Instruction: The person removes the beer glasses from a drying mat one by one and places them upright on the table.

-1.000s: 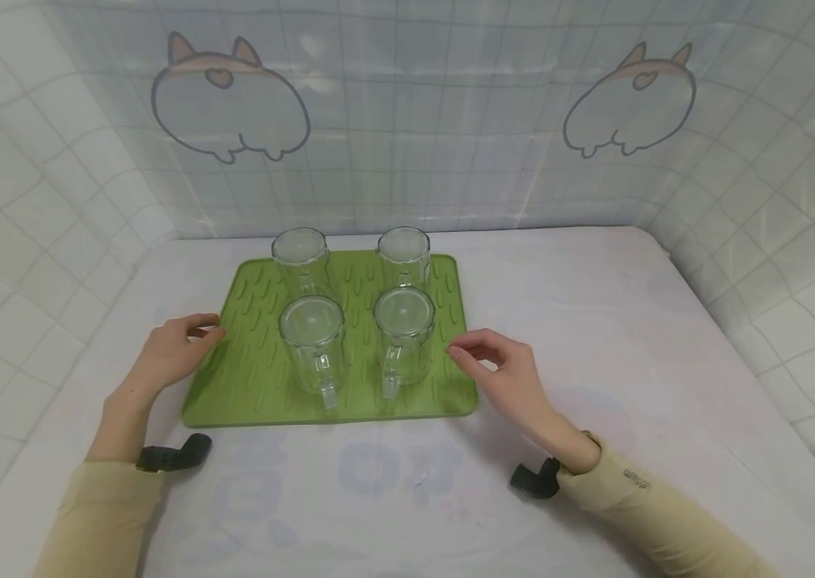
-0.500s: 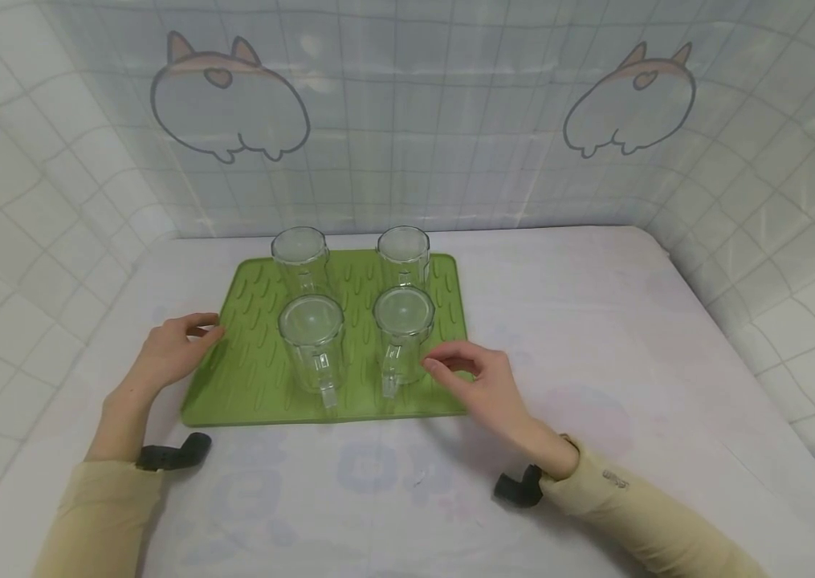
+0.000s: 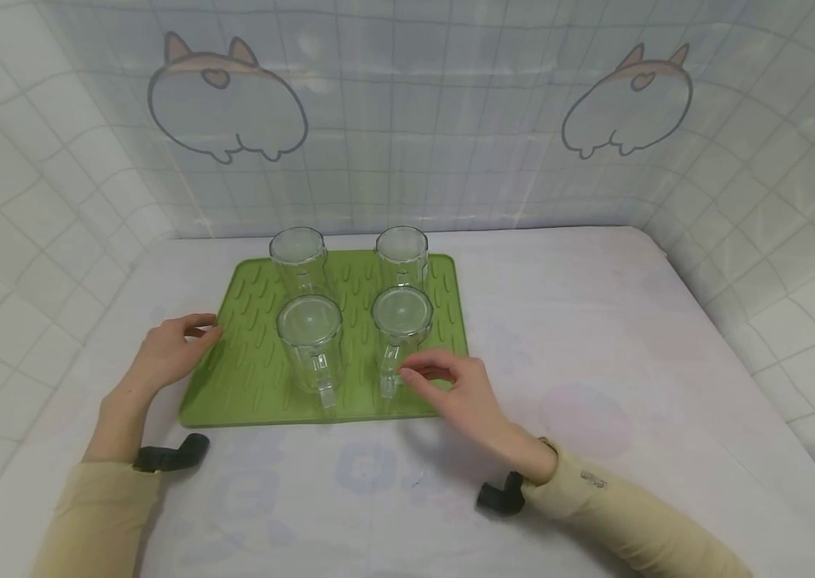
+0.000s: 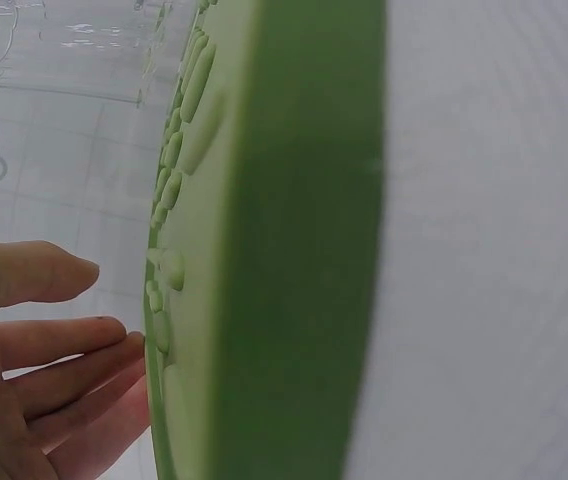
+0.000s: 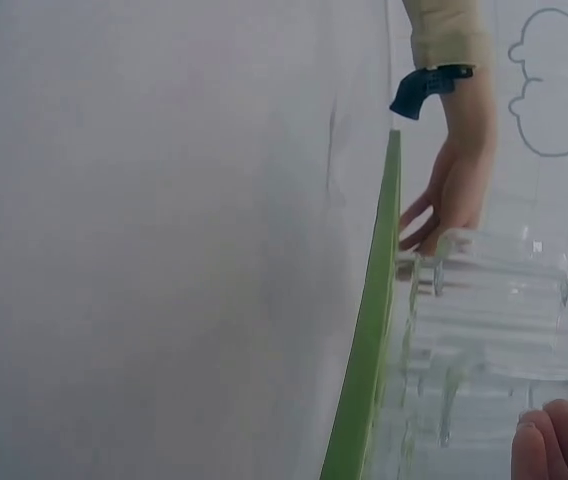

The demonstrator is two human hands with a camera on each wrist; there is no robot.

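Observation:
Several clear glass mugs stand in two rows on a green ridged mat. My right hand is over the mat's front right part, thumb and forefinger close together. Its fingertips are right at the handle of the front right mug. In the right wrist view, fingers show at the lower right beside the glass, loosely bent. My left hand rests at the mat's left edge with fingers relaxed. The left wrist view shows its fingertips right at the mat edge, holding nothing.
Left of the near mug is another front mug, with two more behind, back left and back right. A pale patterned cloth covers the table. Tile-patterned sheeting rises at the back and sides.
My right hand has moved left from beside the mat's right edge to the front right mug's handle. The left hand and the mugs have stayed in place.

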